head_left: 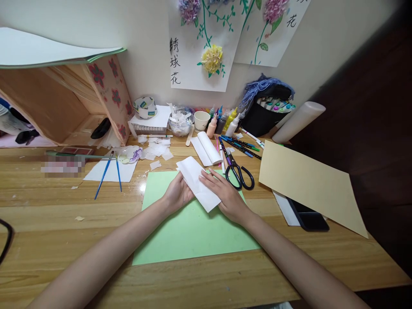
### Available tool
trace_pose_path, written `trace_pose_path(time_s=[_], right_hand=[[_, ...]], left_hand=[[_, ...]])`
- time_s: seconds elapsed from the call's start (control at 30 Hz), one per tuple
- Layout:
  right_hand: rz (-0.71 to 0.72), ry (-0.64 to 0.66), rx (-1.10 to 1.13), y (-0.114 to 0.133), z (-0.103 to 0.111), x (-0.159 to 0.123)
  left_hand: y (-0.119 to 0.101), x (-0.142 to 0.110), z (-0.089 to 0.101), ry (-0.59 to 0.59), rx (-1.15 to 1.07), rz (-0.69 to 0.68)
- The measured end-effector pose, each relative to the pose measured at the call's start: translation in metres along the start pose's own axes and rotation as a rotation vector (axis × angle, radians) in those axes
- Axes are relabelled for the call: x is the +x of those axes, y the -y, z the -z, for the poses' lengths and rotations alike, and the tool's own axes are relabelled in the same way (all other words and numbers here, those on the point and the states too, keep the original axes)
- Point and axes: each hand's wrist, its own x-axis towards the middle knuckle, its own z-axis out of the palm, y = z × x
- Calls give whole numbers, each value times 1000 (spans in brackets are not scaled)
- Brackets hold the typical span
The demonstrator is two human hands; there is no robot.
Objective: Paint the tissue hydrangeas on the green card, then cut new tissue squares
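Note:
A folded white tissue paper (198, 180) lies slanted between my hands, above a light green sheet (186, 236). My left hand (178, 192) holds it from below and at the left, its fingers mostly hidden under the paper. Across the upper side of the tissue, the fingers of my right hand (225, 195) press down close together; its thumb is hidden. Just behind the paper lies a partly unrolled white tissue roll (207, 149). Black-handled scissors (238, 174) rest right of my right hand, beside the green sheet's far edge.
Paint bottles (222, 123), a paper cup (202, 120) and a bowl of paper scraps (181, 121) stand at the back. Brushes (107, 174) and a paint palette (129, 154) are left. At right, a tan sheet (309, 184) partly covers a phone (310, 216). Markers (240, 146) lie behind the scissors.

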Motion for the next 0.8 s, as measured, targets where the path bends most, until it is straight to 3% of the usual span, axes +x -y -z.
trace_pose_path(time_s=[0.47, 0.8], right_hand=[[8, 37, 13, 1, 2, 0], [-4, 44, -5, 2, 1, 0]], left_hand=[[-3, 0, 0, -16, 2, 42], [-5, -4, 1, 69, -27, 46]])
